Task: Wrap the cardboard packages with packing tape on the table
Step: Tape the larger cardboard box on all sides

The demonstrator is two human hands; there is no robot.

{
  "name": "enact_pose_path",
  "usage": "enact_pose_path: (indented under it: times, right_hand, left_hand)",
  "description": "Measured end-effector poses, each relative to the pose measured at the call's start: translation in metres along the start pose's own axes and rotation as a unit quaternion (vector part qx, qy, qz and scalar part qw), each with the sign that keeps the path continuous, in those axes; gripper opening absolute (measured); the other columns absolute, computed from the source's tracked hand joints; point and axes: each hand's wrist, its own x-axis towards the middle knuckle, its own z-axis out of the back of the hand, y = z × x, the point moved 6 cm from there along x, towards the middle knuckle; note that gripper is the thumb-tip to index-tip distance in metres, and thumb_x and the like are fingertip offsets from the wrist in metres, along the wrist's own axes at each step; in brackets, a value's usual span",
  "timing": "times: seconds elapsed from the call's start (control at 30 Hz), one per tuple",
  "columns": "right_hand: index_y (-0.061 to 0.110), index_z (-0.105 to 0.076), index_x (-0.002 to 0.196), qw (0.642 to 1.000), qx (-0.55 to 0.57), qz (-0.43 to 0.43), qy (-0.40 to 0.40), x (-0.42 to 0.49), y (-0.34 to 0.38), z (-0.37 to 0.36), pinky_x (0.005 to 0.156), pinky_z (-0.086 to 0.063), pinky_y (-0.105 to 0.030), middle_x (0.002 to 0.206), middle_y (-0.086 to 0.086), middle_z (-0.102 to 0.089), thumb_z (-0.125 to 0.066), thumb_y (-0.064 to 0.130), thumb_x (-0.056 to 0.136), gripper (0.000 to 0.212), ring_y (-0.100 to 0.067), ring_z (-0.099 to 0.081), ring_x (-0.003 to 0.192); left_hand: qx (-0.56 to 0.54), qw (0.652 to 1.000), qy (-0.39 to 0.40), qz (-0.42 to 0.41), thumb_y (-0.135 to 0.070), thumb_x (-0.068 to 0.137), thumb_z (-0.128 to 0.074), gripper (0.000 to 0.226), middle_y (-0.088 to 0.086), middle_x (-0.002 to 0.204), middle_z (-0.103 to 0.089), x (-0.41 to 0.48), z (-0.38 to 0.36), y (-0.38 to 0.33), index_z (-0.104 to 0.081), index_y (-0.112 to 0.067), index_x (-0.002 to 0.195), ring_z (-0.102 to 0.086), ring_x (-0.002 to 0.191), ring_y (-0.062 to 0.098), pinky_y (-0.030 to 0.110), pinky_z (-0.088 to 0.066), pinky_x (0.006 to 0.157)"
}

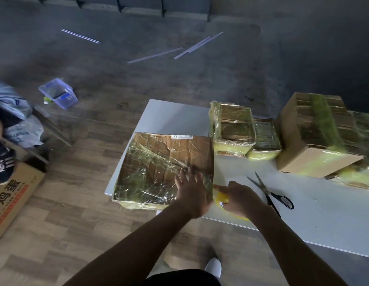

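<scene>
A flat cardboard package, covered in shiny yellowish tape, lies at the near left corner of the white table. My left hand lies flat on its near right corner, fingers spread and straight. Just to the right, my right hand grips a yellow roll of packing tape, mostly hidden under the fingers. Black-handled scissors lie on the table right of that hand.
Taped cardboard packages stand at the back of the table: a small stack, a lower one and a large box. On the floor are a printed carton, bags, a clear plastic bin and metal strips.
</scene>
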Motion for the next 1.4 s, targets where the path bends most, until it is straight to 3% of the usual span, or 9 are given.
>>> enact_pose_path:
  times: [0.23, 0.43, 0.53, 0.6, 0.7, 0.83, 0.93, 1.13, 1.4]
  right_hand:
    - [0.037, -0.033, 0.145, 1.000, 0.004, 0.024, -0.020, 0.000, 0.005, -0.004, 0.079, -0.040, -0.026, 0.115, -0.010, -0.052, -0.051, 0.038, 0.094, 0.054, -0.029, -0.058, 0.104]
    - [0.039, -0.029, 0.146, 0.999, 0.001, 0.037, -0.001, 0.003, 0.002, -0.006, 0.084, -0.045, -0.032, 0.115, -0.012, -0.050, -0.052, 0.037, 0.092, 0.058, -0.031, -0.057, 0.105]
    - [0.038, -0.029, 0.146, 0.999, -0.005, 0.040, 0.007, 0.003, -0.005, -0.008, 0.083, -0.046, -0.033, 0.116, -0.010, -0.049, -0.055, 0.036, 0.090, 0.061, -0.030, -0.058, 0.103]
    - [0.035, -0.037, 0.142, 0.999, 0.009, 0.037, -0.010, 0.001, -0.008, -0.006, 0.081, -0.046, -0.032, 0.115, -0.009, -0.049, -0.056, 0.036, 0.090, 0.055, -0.031, -0.059, 0.101]
    - [0.032, -0.040, 0.139, 0.998, 0.038, 0.037, -0.039, 0.000, -0.010, -0.003, 0.079, -0.046, -0.031, 0.113, -0.008, -0.051, -0.057, 0.040, 0.090, 0.053, -0.030, -0.060, 0.099]
    - [0.036, -0.040, 0.140, 0.990, 0.075, 0.035, -0.117, -0.006, -0.008, 0.029, 0.078, -0.046, -0.030, 0.111, -0.004, -0.054, -0.058, 0.048, 0.088, 0.056, -0.027, -0.060, 0.100]
    - [0.034, -0.048, 0.138, 0.971, 0.035, 0.084, -0.220, -0.015, 0.004, 0.086, 0.076, -0.048, -0.032, 0.111, -0.006, -0.059, -0.067, 0.041, 0.082, 0.060, -0.029, -0.062, 0.097]
    - [0.030, -0.053, 0.134, 0.905, 0.137, 0.119, -0.384, -0.035, 0.011, 0.194, 0.083, -0.048, -0.032, 0.124, 0.000, -0.058, -0.074, 0.015, 0.074, 0.065, -0.022, -0.058, 0.106]
    - [0.046, -0.037, 0.140, 0.861, 0.317, 0.095, -0.385, 0.002, 0.016, 0.206, 0.101, -0.041, -0.033, 0.138, 0.009, -0.046, -0.064, 0.013, 0.086, 0.068, -0.010, -0.043, 0.125]
  left_hand:
    - [-0.011, 0.997, -0.054, 0.052, -0.025, 0.104, -0.025, 0.067, 0.040, 0.150, 0.006, -0.013, -0.016, -0.030, 0.019, 0.013, 0.138, 0.005, 0.141, 0.054, 0.059, -0.009, 0.116]
    - [0.014, 0.996, -0.070, 0.053, -0.042, 0.094, -0.049, 0.090, 0.040, 0.150, 0.007, -0.018, -0.027, -0.031, 0.000, 0.011, 0.147, -0.001, 0.140, 0.055, 0.060, -0.014, 0.114]
    - [-0.024, 0.990, -0.127, 0.052, -0.022, 0.084, -0.061, 0.063, 0.037, 0.138, -0.038, -0.012, -0.026, -0.032, -0.041, 0.002, 0.139, -0.048, 0.124, 0.049, 0.054, -0.046, 0.096]
    - [0.008, 0.994, -0.100, 0.035, -0.023, 0.071, -0.073, 0.076, 0.038, 0.123, -0.054, -0.010, -0.028, -0.032, -0.039, -0.014, 0.139, -0.058, 0.112, 0.049, 0.053, -0.052, 0.085]
    - [0.011, 0.992, -0.125, -0.003, -0.020, 0.052, -0.088, 0.092, 0.044, 0.123, -0.049, -0.010, -0.022, -0.033, -0.049, -0.021, 0.136, -0.052, 0.114, 0.057, 0.061, -0.047, 0.086]
    - [-0.036, 0.984, -0.176, -0.003, -0.017, 0.070, -0.079, 0.083, 0.045, 0.140, -0.029, -0.023, 0.019, -0.022, -0.040, -0.015, 0.144, -0.030, 0.130, 0.061, 0.068, -0.035, 0.099]
    - [-0.090, 0.978, -0.190, -0.014, -0.022, 0.097, -0.048, 0.067, 0.034, 0.152, -0.007, -0.034, 0.058, -0.008, -0.012, -0.019, 0.154, -0.006, 0.142, 0.050, 0.060, -0.016, 0.114]
    - [-0.300, 0.904, -0.301, -0.049, -0.016, 0.098, -0.050, 0.058, 0.020, 0.148, -0.033, -0.064, 0.140, 0.031, -0.027, -0.021, 0.150, -0.033, 0.134, 0.034, 0.034, -0.034, 0.103]
    - [-0.369, 0.865, -0.335, -0.052, -0.017, 0.097, -0.053, 0.053, -0.003, 0.133, -0.050, -0.069, 0.168, 0.078, -0.035, -0.029, 0.146, -0.049, 0.102, 0.012, 0.014, -0.036, 0.083]
